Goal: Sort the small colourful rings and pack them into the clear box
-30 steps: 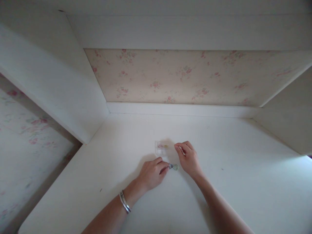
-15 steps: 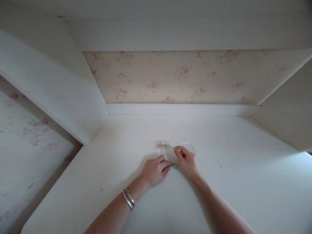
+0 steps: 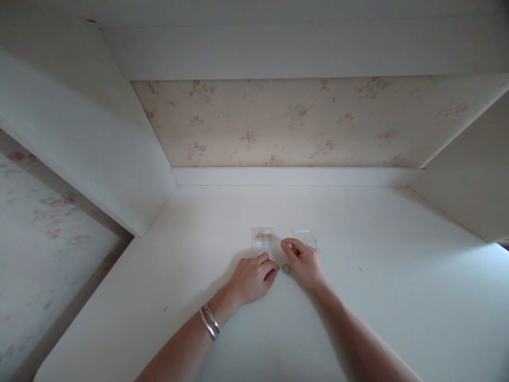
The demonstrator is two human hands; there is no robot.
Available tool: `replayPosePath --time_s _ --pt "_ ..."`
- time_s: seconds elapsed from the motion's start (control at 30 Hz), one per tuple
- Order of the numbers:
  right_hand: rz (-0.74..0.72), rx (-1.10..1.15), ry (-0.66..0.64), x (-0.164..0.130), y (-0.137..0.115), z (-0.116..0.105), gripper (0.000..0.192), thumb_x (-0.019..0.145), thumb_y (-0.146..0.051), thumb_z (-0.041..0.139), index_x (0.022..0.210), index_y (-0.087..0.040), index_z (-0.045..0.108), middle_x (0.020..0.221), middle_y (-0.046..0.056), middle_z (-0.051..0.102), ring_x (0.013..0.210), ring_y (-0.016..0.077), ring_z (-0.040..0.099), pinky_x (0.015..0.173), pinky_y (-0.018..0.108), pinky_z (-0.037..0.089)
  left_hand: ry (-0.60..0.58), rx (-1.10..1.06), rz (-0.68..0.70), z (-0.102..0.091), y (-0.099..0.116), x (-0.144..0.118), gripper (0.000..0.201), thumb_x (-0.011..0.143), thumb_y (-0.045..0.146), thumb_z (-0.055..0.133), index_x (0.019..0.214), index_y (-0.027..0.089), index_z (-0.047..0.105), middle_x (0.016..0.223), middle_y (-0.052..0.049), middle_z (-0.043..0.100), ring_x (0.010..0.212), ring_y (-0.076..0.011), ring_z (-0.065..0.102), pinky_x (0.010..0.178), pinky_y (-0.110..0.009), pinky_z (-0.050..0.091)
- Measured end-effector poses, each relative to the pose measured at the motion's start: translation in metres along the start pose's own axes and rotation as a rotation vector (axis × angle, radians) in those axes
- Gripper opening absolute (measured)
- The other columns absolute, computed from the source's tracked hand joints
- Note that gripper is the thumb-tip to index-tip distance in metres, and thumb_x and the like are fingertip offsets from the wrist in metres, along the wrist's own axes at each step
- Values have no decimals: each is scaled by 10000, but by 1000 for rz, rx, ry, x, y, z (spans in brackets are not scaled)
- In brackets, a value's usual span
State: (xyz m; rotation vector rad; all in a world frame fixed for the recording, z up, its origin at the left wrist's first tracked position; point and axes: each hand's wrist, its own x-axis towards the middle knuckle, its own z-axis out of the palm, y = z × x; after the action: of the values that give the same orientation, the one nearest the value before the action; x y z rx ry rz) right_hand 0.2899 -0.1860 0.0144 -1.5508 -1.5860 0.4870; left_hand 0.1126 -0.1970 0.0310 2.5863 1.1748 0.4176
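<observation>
My left hand (image 3: 253, 277) rests on the white surface with thumb and forefinger pinched together. Whatever is between those fingertips is too small to make out. Just right of them lies a small, round, greenish thing (image 3: 286, 268), apart from the fingertips. My right hand (image 3: 305, 264) is curled, its thumb and index tips pinched above that round thing; I cannot tell what they hold. Beyond my left hand sits a small clear plastic case (image 3: 254, 242) with tiny red and yellow bits in it. A flat clear plastic piece (image 3: 304, 233) lies partly hidden behind my right hand.
The white tabletop (image 3: 397, 307) runs back to a low white ledge (image 3: 298, 176) below floral wallpaper (image 3: 274, 124). White panels (image 3: 131, 185) stand at left and right. A short dark mark or sliver (image 3: 166, 308) shows left of my forearm.
A small bluish bit seen earlier between my left fingertips and the round greenish thing no longer shows. The left fingertips now sit slightly apart from that thing. My right hand has barely moved.
</observation>
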Motion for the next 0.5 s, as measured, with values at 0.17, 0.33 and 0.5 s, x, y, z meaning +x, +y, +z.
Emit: replayPosePath --time_s 0.17,0.33,0.5 --pt "-9 -10 -44 -1 1 0 324 864 -436 459 842 -196 677 497 -37 460 464 109 425 465 230 314 -6 -10 -12 -2 0 0 189 902 256 424 908 224 611 861 -10 604 740 -134 587 626 -229 442" --pt "-186 -94 -172 -2 2 -10 246 865 -364 488 833 -210 676 565 -18 556 546 124 488 589 257 369 3 -44 -24 -2 0 -2 209 911 252 404 928 224 610 866 -16 607 754 -132 594 652 -229 452" --pt "-389 -228 -247 -2 -1 -17 323 888 -329 465 647 -197 634 603 4 588 663 139 512 718 301 330 16 -58 -26 -1 -1 -3 204 906 267 417 908 224 616 851 -15 606 736 -129 593 655 -232 459"
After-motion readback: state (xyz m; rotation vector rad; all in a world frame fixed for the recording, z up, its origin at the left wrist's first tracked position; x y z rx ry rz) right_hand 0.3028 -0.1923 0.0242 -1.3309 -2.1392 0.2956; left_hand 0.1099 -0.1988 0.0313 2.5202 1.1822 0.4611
